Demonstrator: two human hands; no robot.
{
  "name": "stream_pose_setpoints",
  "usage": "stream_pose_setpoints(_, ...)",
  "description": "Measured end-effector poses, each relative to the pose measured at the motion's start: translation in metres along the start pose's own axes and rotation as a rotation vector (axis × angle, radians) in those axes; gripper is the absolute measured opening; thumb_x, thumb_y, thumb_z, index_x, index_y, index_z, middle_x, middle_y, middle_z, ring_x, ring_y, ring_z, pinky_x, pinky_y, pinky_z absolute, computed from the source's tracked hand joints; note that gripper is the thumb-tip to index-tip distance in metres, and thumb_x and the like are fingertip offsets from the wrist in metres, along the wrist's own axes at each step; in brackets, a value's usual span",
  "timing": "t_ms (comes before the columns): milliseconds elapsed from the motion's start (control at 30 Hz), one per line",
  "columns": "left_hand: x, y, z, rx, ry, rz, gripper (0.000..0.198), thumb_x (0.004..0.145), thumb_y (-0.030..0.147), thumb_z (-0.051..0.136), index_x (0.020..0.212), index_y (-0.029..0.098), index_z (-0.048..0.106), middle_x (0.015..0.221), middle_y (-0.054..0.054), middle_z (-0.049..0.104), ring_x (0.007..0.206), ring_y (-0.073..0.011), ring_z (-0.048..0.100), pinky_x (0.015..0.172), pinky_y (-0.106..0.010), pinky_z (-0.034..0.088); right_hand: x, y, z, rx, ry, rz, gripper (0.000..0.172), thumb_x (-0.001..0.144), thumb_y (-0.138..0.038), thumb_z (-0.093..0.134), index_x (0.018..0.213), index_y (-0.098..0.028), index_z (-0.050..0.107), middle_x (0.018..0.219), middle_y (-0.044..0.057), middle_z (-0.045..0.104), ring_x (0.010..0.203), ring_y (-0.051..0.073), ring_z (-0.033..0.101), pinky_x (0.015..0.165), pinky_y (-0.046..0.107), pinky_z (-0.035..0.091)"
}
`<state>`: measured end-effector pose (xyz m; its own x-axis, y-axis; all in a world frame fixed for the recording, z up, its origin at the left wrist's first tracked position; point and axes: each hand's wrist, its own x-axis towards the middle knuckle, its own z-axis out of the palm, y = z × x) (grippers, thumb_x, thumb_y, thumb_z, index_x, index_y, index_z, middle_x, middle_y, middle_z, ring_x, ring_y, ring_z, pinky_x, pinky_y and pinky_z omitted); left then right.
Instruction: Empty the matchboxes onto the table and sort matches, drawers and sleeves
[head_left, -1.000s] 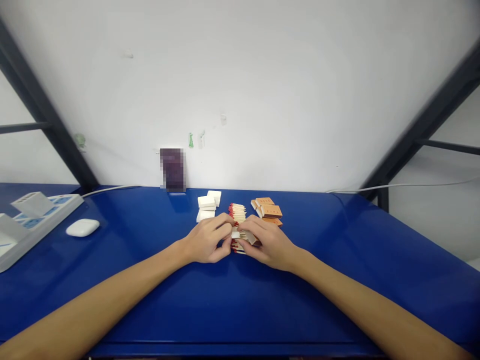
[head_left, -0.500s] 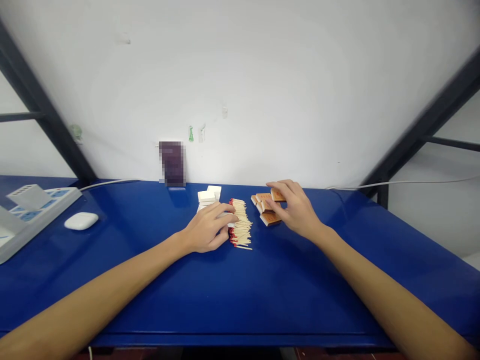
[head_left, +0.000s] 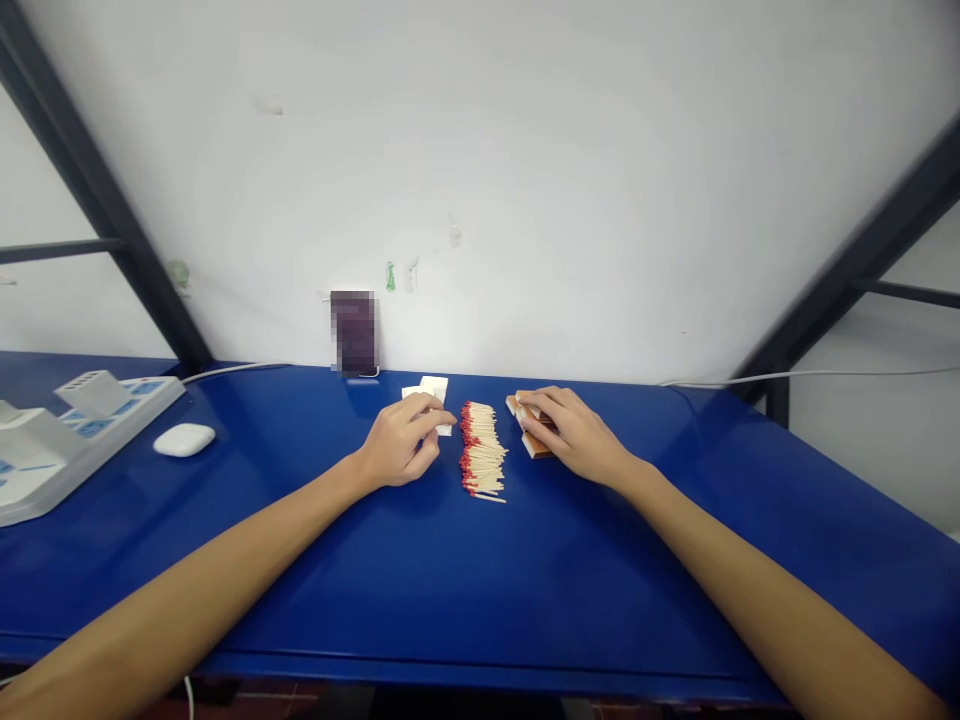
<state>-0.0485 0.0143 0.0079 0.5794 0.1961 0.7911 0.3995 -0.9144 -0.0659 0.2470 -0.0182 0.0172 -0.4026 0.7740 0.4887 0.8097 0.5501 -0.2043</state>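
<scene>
Red-headed matches (head_left: 484,455) lie in a loose column on the blue table. On their left are several white pieces (head_left: 435,384), partly covered by my left hand (head_left: 401,438), whose fingers are bent and apart over them with nothing visibly gripped. To the right of the matches, several orange-brown matchboxes (head_left: 537,447) with pale edges lie close together. My right hand (head_left: 577,435) rests over them with its fingers spread, hiding part of the group.
A white power strip (head_left: 120,425) with plugged-in adapters lies at the left, beside a small white rounded case (head_left: 184,440). A pixelated dark object (head_left: 356,332) leans on the wall. Black metal bars slope at both sides, and white cables run along the back.
My left hand has moved left, off the matches and over the white pieces; the white piece by its fingertips has left the matches. My right hand has come lower over the matchboxes. The view has shifted slightly.
</scene>
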Motion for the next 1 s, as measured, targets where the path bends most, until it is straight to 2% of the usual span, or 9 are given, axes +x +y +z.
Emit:
stream_pose_setpoints(300,-0.001,0.001,0.003,-0.069,-0.103,0.006,0.02,0.089,0.015,0.044,0.081,0.016,0.062,0.079,-0.005,0.059,0.069,-0.0136,0.055,0.063,-0.026,0.046,0.002,0.006,0.007,-0.196,-0.055,-0.059,0.038,0.101,-0.034,0.04,0.135,-0.024,0.051,0.137,0.011,0.056,0.126,0.029,0.052,0.104,0.048,0.045)
stream_pose_setpoints(433,0.0,0.001,0.004,-0.045,-0.154,0.011,0.02,0.091,0.016,0.043,0.088,0.016,0.063,0.08,-0.005,0.061,0.071,-0.0145,0.055,0.067,-0.028,0.047,0.0,0.01,0.011,-0.285,0.014,-0.043,0.042,0.1,-0.037,0.043,0.138,-0.023,0.048,0.143,0.011,0.052,0.139,0.035,0.038,0.11,0.06,0.033)
stream_pose_setpoints(533,0.002,0.002,0.004,-0.013,-0.192,0.004,0.018,0.095,0.021,0.046,0.103,0.016,0.062,0.081,-0.004,0.064,0.074,-0.0159,0.057,0.072,-0.031,0.048,0.0,0.002,0.006,-0.331,0.111,-0.083,0.037,0.099,-0.033,0.045,0.132,-0.019,0.054,0.143,0.014,0.052,0.141,0.036,0.034,0.111,0.06,0.029)
stream_pose_setpoints(600,0.002,0.002,0.004,-0.01,-0.211,0.0,0.021,0.098,0.027,0.049,0.111,0.017,0.06,0.085,-0.004,0.066,0.078,-0.0169,0.059,0.075,-0.032,0.049,0.001,-0.014,0.0,-0.313,0.181,-0.17,0.031,0.098,-0.028,0.046,0.124,-0.017,0.059,0.132,0.015,0.059,0.134,0.033,0.044,0.106,0.052,0.035)
stream_pose_setpoints(667,0.002,0.002,0.004,-0.011,-0.226,0.002,0.025,0.098,0.031,0.049,0.117,0.017,0.057,0.092,-0.006,0.066,0.084,-0.0186,0.061,0.078,-0.034,0.05,0.0,-0.036,-0.006,-0.239,0.176,-0.267,0.023,0.097,-0.023,0.045,0.107,-0.017,0.064,0.109,0.012,0.069,0.105,0.026,0.061,0.088,0.039,0.044)
stream_pose_setpoints(700,0.002,0.002,0.003,-0.011,-0.235,0.003,0.026,0.099,0.032,0.049,0.118,0.016,0.057,0.095,-0.007,0.066,0.087,-0.0195,0.061,0.08,-0.035,0.051,-0.001,-0.047,-0.007,-0.195,0.111,-0.322,0.021,0.096,-0.022,0.045,0.095,-0.017,0.065,0.092,0.009,0.07,0.087,0.021,0.062,0.078,0.035,0.044)
stream_pose_setpoints(767,0.002,0.002,0.003,-0.023,-0.252,0.003,0.025,0.099,0.03,0.048,0.118,0.016,0.057,0.099,-0.008,0.066,0.091,-0.0202,0.061,0.082,-0.035,0.051,-0.004,-0.068,-0.006,-0.123,-0.026,-0.392,0.022,0.095,-0.022,0.046,0.08,-0.017,0.062,0.072,0.004,0.064,0.065,0.016,0.055,0.066,0.03,0.039)
stream_pose_setpoints(833,0.002,0.002,0.003,-0.048,-0.269,0.004,0.023,0.098,0.028,0.047,0.114,0.016,0.058,0.099,-0.008,0.066,0.091,-0.0197,0.061,0.082,-0.034,0.051,-0.008,-0.08,-0.002,-0.07,-0.111,-0.42,0.024,0.093,-0.023,0.048,0.073,-0.018,0.059,0.069,0.003,0.062,0.06,0.014,0.05,0.062,0.029,0.034)
stream_pose_setpoints(1000,0.002,0.001,0.005,-0.082,-0.269,0.005,0.019,0.097,0.028,0.049,0.104,0.016,0.062,0.09,-0.006,0.065,0.083,-0.0172,0.06,0.074,-0.03,0.05,-0.011,-0.072,0.013,0.019,-0.234,-0.349,0.023,0.088,-0.019,0.051,0.066,-0.018,0.052,0.061,0.0,0.057,0.054,0.011,0.042,0.057,0.027,0.027)
